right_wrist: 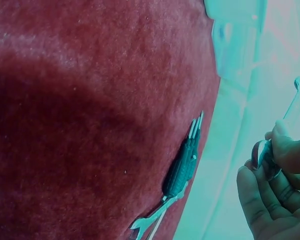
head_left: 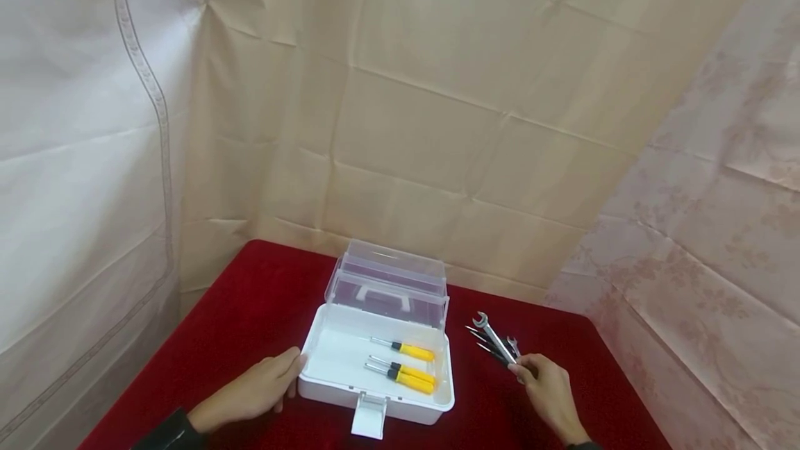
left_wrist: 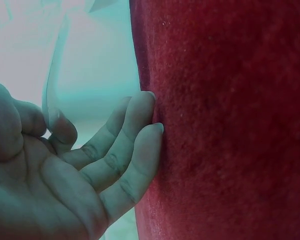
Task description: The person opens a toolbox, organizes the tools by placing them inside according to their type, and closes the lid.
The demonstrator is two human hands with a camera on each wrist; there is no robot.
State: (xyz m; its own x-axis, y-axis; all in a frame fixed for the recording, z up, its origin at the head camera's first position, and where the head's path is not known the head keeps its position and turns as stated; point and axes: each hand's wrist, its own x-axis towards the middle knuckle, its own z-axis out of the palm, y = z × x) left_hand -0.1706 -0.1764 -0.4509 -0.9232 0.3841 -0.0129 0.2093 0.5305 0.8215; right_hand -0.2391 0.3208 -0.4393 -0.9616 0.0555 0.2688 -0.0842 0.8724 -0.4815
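Note:
A white toolbox with its clear lid raised stands on the red cloth. Several screwdrivers with yellow handles lie inside toward its right end. At the box's left wall, my left hand pinches the rim between thumb and index finger; the other fingers rest loosely along the outside. My right hand grips a silver combination wrench near its ring end, open end pointing away. Below it lie black-handled screwdrivers and a smaller wrench, both on the cloth.
The red-covered table carries everything. Beige sheeting hangs behind it, with pale sheets at left and right. A white latch flap hangs outward from the toolbox's front.

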